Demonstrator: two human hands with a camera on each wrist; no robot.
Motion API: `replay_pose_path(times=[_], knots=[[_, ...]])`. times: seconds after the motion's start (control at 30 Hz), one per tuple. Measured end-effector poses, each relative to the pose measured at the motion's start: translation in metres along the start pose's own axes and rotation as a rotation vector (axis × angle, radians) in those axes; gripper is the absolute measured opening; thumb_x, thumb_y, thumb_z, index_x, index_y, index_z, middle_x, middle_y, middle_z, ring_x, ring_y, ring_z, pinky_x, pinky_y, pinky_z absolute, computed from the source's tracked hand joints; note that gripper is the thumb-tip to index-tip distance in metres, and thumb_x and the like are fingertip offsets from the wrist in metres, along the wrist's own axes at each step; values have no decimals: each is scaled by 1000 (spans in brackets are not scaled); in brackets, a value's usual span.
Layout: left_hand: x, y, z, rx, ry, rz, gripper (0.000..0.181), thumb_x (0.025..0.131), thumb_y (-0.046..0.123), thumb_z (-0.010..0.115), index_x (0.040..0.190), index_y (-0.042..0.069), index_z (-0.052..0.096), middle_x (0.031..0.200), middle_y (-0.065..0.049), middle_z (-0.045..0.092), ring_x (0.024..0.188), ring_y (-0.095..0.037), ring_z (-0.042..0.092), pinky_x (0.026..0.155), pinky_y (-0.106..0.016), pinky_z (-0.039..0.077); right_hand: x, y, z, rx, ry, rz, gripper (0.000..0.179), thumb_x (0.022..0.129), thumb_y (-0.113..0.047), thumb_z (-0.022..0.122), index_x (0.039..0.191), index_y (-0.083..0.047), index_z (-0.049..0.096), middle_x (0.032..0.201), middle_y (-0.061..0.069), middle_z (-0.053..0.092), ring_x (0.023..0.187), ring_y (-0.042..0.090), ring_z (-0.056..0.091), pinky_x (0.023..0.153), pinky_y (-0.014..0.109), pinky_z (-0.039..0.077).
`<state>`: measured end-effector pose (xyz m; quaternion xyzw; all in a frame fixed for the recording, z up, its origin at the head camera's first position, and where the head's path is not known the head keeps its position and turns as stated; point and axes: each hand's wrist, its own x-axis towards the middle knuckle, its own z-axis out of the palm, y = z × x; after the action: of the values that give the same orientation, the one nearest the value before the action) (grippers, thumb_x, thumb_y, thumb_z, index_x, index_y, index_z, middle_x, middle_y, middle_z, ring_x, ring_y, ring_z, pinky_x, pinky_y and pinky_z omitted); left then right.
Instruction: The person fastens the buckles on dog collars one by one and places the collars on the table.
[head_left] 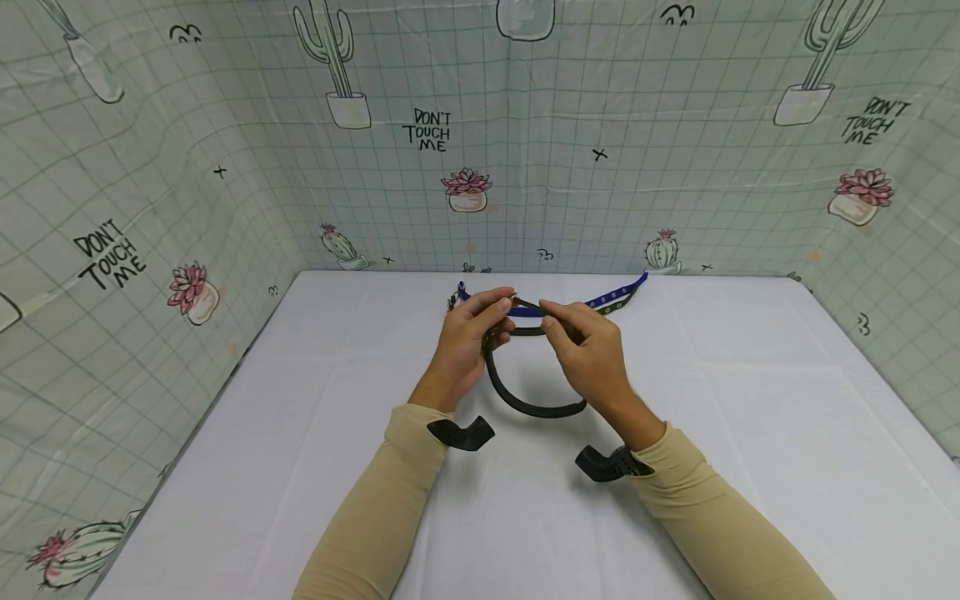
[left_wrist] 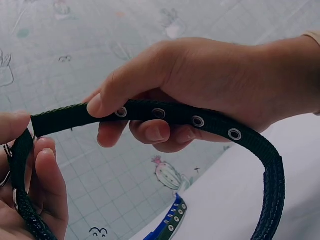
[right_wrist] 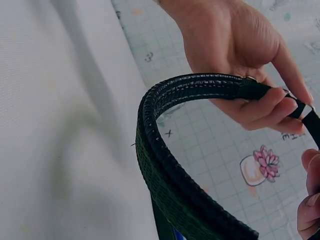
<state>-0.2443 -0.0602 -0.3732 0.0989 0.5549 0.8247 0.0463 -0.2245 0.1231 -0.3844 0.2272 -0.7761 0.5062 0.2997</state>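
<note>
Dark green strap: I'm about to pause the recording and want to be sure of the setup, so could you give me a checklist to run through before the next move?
1. Dark green strap held by left hand: ok.
2. Right hand pinching near the strap's flat end: ok.
3. Eyelets in view: ok, four show.
4. Pin through one of those four: not ok, none shows.
5. Flat end fully through the metal hardware: cannot tell, fingers hide it.
6. Blue strap out of both hands: ok, lying beyond them.

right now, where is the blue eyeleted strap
In the head view, the blue strap lies centrally near the white tabletop's far edge, partly behind the right hand.
</note>
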Motion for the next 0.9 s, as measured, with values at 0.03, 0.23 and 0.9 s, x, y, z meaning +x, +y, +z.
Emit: replay_pose_path(times=[0.03,0.23,0.9], knots=[[0,0,0,-1,-3,-6,31,101,12,63,128,-2,63,104,-5,63,75,-9,62,68,-20,53,0,0,0,1,0,-3,22,94,-1,67,114,0,75,76,4,60,63,12,48,52,20,36],[-2,0,2,1,-31,-29,31,100,11,64,128,-1,62,108,-8,65,78,-12,64,70,-22,54,0,-3,-1,3,-3,-33,22,95,-5,66,115,-3,75,79,2,61,63,13,48,53,21,37],[-3,-5,11,11,-57,-36,13,100,14,64,100,2,69,100,-6,63,83,-15,64,75,-25,56,2,-41,-1,10,-12,-44,26,87,14,65,113,14,67,76,17,67,57,15,51,53,16,40]])
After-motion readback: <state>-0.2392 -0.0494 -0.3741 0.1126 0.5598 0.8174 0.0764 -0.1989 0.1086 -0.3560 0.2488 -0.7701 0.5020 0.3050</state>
